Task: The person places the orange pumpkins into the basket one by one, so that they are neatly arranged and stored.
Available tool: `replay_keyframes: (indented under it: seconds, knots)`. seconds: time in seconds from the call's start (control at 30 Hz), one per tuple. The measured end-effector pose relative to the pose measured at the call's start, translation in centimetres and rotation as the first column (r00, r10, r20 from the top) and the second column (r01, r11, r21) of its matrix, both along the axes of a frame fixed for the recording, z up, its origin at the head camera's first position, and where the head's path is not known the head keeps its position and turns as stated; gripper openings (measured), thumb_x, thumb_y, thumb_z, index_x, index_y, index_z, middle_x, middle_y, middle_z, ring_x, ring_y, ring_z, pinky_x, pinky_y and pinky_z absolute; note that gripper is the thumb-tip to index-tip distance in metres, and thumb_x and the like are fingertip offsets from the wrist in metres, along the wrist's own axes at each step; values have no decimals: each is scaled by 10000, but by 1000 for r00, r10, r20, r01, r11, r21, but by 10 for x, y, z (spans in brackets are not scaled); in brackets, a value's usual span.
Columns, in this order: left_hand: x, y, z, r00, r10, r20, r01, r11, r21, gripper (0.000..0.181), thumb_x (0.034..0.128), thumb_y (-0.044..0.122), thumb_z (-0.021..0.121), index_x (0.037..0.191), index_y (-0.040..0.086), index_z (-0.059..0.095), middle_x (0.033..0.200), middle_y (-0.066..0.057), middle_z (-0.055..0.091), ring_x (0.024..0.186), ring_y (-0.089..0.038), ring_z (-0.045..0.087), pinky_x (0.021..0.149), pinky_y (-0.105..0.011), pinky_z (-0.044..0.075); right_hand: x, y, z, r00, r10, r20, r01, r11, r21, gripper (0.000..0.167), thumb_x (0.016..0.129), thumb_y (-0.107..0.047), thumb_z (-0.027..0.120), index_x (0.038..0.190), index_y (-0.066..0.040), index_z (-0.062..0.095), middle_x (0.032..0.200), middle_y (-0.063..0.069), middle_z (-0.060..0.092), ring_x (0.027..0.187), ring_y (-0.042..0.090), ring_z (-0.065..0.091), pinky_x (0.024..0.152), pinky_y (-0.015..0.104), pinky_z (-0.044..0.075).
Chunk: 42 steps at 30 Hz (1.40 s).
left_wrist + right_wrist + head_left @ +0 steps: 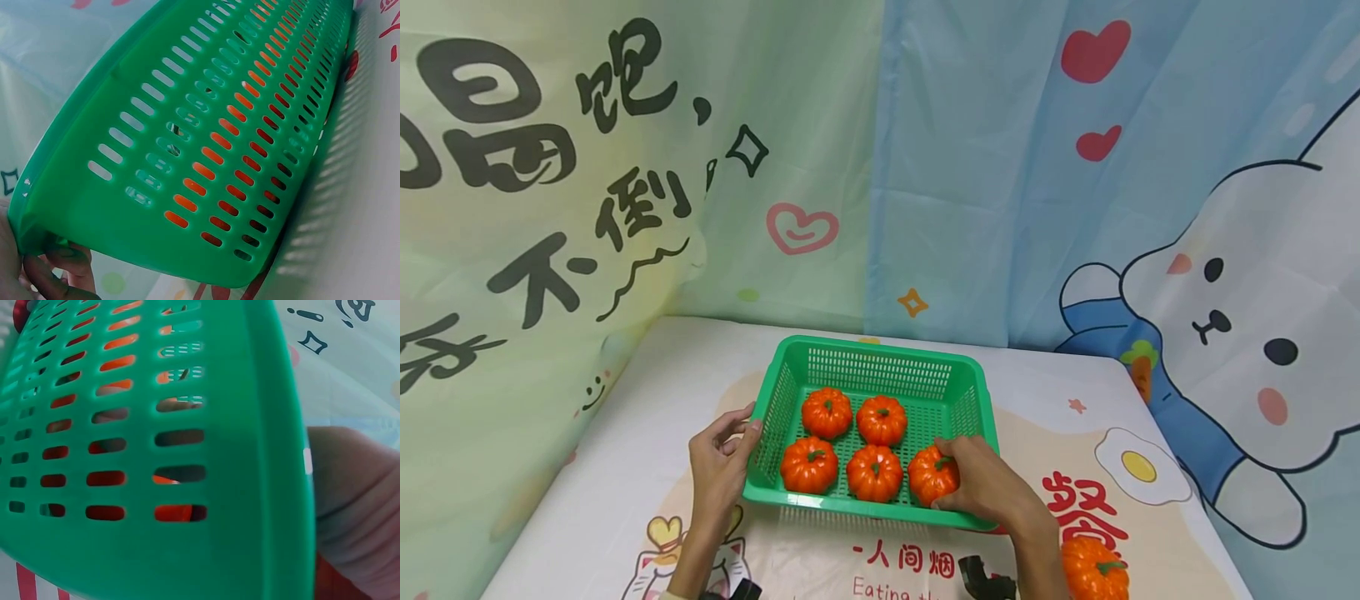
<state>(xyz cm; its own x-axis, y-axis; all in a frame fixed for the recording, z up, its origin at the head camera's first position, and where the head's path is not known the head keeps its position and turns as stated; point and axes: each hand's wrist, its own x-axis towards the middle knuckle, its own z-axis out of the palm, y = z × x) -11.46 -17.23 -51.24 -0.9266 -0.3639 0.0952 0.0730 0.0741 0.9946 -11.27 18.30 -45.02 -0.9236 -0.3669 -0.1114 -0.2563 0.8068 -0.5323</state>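
Observation:
A green perforated plastic basket [887, 352] sits on the printed tablecloth, holding several orange toy pumpkins. At its left end, my left hand [718, 458] holds the rim; the left wrist view shows curled fingers [72, 259] under the edge. My right hand [988, 483] reaches over the front right corner and grips a pumpkin [930, 475] inside, thumb and fingers on its sides. Other pumpkins [875, 473] stand to its left in two rows. In the right wrist view the basket wall [231, 550] hides the fingertips, and part of the hand [356, 506] shows past the rim.
Another pumpkin [1093, 569] lies on the tablecloth [1037, 392] at the lower right, outside the basket, near my right forearm. A printed curtain [955, 167] hangs behind the table. Black camera parts [987, 579] show by the right wrist.

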Motion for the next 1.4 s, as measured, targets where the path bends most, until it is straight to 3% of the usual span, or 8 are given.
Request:
replay_keyframes:
  seconds: [0.27, 0.43, 0.57, 0.8, 1.03, 1.27, 1.4]
  knots:
    - [0, 1, 1, 1000, 7, -8, -8, 1000, -13, 315, 1025, 87, 754, 1315, -39, 756, 1052, -212, 769, 628, -107, 689, 592, -191, 534, -1, -4, -1, 999, -36, 9, 36, 999, -3, 756, 680, -158, 1048, 1334, 58, 736, 1148, 106, 767, 1050, 251, 616, 1004, 543, 577]
    - [1, 1, 1, 1000, 8, -4, -8, 1000, -18, 316, 1027, 92, 754, 1316, -35, 756, 1046, -184, 768, 623, -107, 680, 593, -188, 530, -1, -6, -2, 1000, -26, -7, 26, 1000, 0, 726, 675, -134, 1045, 1302, 69, 742, 1118, 113, 761, 1042, 264, 621, 1029, 567, 565]
    - [1, 1, 1, 1000, 7, -4, -8, 1000, -13, 315, 1027, 93, 755, 1316, -32, 758, 1041, -171, 762, 617, -113, 676, 595, -189, 533, 0, -8, -4, 998, -59, 17, 59, 998, -3, 724, 674, -114, 1041, 1305, 65, 734, 1111, 104, 740, 1048, 259, 597, 1035, 562, 555]
    - [0, 1, 2, 1000, 5, -7, -5, 1000, -12, 315, 1028, 99, 757, 1314, -32, 760, 1039, -177, 759, 611, -116, 677, 586, -187, 531, -3, -11, -8, 998, -61, 21, 61, 998, -6, 619, 652, -97, 1049, 1188, 31, 768, 1034, 88, 735, 987, 248, 575, 993, 545, 553]
    - [0, 0, 2, 1000, 3, -13, -3, 1000, -5, 314, 1027, 87, 753, 1315, -39, 756, 1007, -127, 756, 596, -120, 673, 576, -183, 522, -3, -13, -9, 995, -99, 33, 99, 995, 7, 664, 652, -113, 1052, 1223, 29, 744, 1031, 80, 707, 990, 245, 556, 973, 530, 550]
    - [0, 0, 1, 1000, 3, -23, -3, 1000, -10, 312, 1025, 86, 757, 1308, -45, 757, 991, -126, 756, 588, -106, 655, 570, -177, 510, -4, -14, -8, 990, -126, 56, 126, 992, -1, 743, 657, -110, 1048, 1303, 64, 725, 1134, 131, 727, 1055, 272, 590, 1048, 571, 546]
    - [0, 1, 1, 1000, 3, -21, -4, 1000, -17, 314, 1027, 90, 755, 1309, -48, 756, 1016, -166, 761, 596, -100, 660, 584, -175, 523, -5, -15, -8, 993, -106, 49, 107, 994, -12, 615, 647, -137, 1056, 1167, 33, 774, 1028, 91, 734, 969, 233, 584, 961, 502, 562]
